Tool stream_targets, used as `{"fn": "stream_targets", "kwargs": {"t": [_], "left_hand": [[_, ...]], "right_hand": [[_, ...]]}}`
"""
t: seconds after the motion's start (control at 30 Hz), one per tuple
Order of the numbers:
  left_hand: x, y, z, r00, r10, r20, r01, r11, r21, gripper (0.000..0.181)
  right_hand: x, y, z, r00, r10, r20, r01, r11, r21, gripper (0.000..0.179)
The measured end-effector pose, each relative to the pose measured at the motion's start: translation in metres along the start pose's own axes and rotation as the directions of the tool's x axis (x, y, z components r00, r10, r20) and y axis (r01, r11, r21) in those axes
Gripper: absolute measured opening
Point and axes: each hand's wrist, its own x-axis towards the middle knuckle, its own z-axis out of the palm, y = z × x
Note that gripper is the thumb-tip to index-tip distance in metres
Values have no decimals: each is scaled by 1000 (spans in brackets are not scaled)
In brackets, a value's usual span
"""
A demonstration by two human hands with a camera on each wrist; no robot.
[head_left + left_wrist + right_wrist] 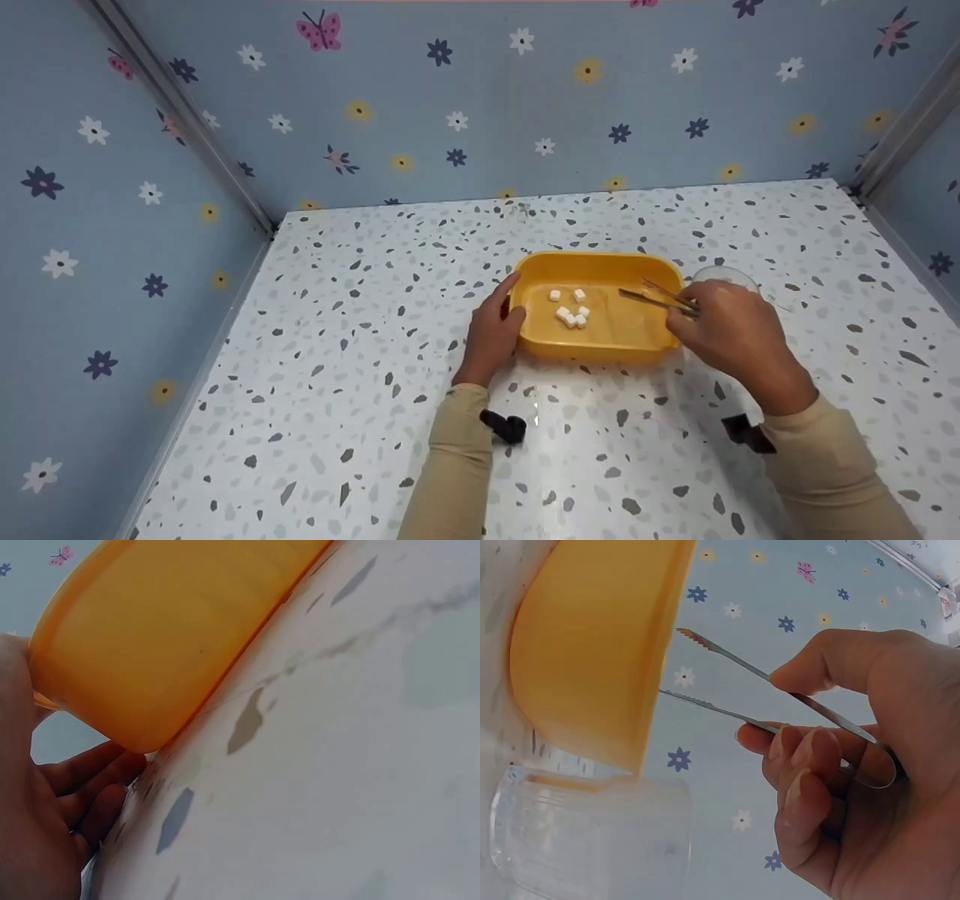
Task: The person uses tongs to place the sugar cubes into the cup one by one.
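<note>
A yellow plastic tray point(600, 351) sits on the speckled table with several small white cubes point(573, 319) on its floor, left of the middle. My left hand point(491, 334) grips the tray's left end, thumb at the rim; in the left wrist view the other fingers point(105, 810) curl low by its base. My right hand point(731, 326) holds metal tweezers point(660, 301) over the tray's right end. Their serrated prongs point(697, 639) are spread apart with nothing between them. A clear round container point(724, 276) stands right of the tray, partly hidden behind my right hand.
Flower-patterned panels point(480, 97) enclose the white speckled table point(360, 315) at the back and both sides. Black straps point(506, 427) are on both wrists. In the right wrist view the clear container point(615, 840) stands close beside the tray.
</note>
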Motion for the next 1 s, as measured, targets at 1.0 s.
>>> {"fn": "stream_targets", "kwargs": {"t": [1.0], "left_hand": [[-1,-2,-1,999,34,0,-34,999,3,58]], "right_hand": [[0,-11,29,999,-31,40,30,999,32,18]]}}
